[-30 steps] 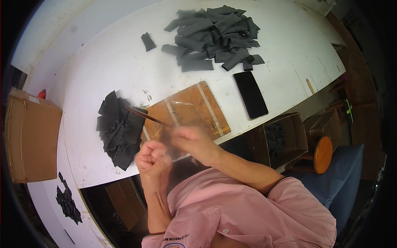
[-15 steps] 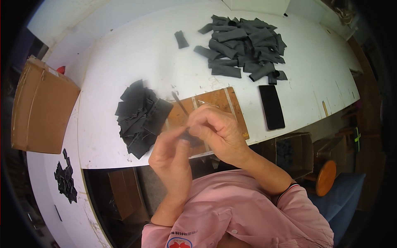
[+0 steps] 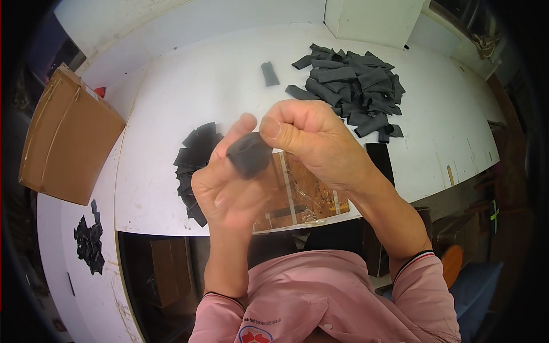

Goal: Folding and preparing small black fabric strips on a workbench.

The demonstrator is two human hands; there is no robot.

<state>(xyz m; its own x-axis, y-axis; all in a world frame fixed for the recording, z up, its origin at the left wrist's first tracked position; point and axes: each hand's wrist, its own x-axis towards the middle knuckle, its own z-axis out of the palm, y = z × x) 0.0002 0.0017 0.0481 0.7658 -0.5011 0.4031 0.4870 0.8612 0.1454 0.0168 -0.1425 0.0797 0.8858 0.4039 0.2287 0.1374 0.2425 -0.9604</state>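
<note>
A small dark grey fabric piece (image 3: 250, 155) is held up above the table, in front of my chest. My right hand (image 3: 317, 137) is closed, pinching the piece's upper right edge between thumb and fingers. Behind and below the cloth is my left hand (image 3: 226, 191), against it, with one fingertip showing above its upper edge. Motion blur and the cloth hide how the left fingers close. Beyond my left hand lies a pile of flat black fabric pieces (image 3: 193, 163), partly covered by it. A wooden board (image 3: 309, 191) with tape strips lies under the hands.
A heap of dark grey fabric tubes (image 3: 360, 83) lies at the back right, with a single piece (image 3: 269, 74) left of it. A black phone (image 3: 378, 157) is partly behind my right forearm. At far left stands a cardboard box (image 3: 71, 137), near black scraps (image 3: 88, 246).
Both hands have risen away from the board, and the fabric piece now shows between them. My left hand has turned and is blurred. The view has shifted, so the table appears lower.
</note>
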